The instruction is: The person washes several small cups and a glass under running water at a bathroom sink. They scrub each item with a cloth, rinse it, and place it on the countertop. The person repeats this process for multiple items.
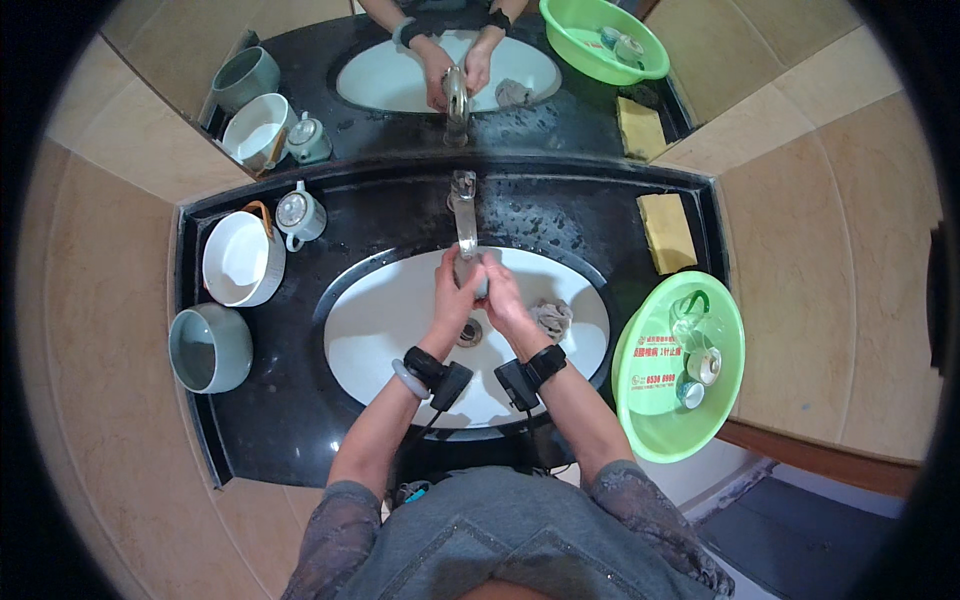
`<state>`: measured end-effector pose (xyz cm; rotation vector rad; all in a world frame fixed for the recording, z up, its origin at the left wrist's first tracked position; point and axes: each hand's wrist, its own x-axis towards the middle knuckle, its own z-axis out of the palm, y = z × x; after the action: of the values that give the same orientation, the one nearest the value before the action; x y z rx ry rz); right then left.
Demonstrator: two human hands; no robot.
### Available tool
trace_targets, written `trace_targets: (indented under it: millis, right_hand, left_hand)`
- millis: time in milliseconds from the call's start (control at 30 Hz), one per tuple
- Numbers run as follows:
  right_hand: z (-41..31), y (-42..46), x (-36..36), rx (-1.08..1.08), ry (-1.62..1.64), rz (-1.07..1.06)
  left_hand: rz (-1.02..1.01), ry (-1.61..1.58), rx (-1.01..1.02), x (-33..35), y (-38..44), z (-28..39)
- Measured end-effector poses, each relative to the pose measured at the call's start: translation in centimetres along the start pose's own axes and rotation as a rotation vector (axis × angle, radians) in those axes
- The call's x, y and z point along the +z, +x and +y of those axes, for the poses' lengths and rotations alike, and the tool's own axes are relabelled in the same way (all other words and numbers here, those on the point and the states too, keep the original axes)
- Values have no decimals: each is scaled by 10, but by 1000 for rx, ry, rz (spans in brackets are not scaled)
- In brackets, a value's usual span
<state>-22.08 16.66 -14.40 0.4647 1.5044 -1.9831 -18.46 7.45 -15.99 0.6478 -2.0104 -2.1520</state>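
My left hand (pixel 454 294) and my right hand (pixel 504 294) are together under the faucet (pixel 465 214), over the oval white sink (pixel 375 352). Between them they hold a small pale cup-like object (pixel 481 286), mostly hidden by the fingers. A crumpled grey cloth (pixel 553 319) lies in the basin, right of my right hand. The drain (pixel 470 332) shows between my forearms. To the right stands a light-green plastic basin (pixel 626 367) with a small white cup (pixel 703 365), a blue-patterned cup (pixel 691 394) and clear glassware with a green handle (pixel 690 311) in it.
On the black countertop (pixel 292 420), at the left, stand a grey-green ceramic pot (pixel 232 349), a white ribbed bowl (pixel 244 259) with a brown handle beside it and a small lidded teapot (pixel 301 215). A yellow sponge (pixel 667 234) lies at the back right. A mirror (pixel 517 139) rises behind the counter.
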Motion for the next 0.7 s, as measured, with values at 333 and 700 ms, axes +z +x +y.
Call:
trace_targets:
  millis: [333, 700]
  right_hand:
    - [-1, 8, -7, 188, 139, 82]
    - [-1, 13, 7, 151, 60, 120]
  left_hand:
    - [-69, -174, -185, -10, 3, 2]
    - [0, -36, 42, -18, -12, 12]
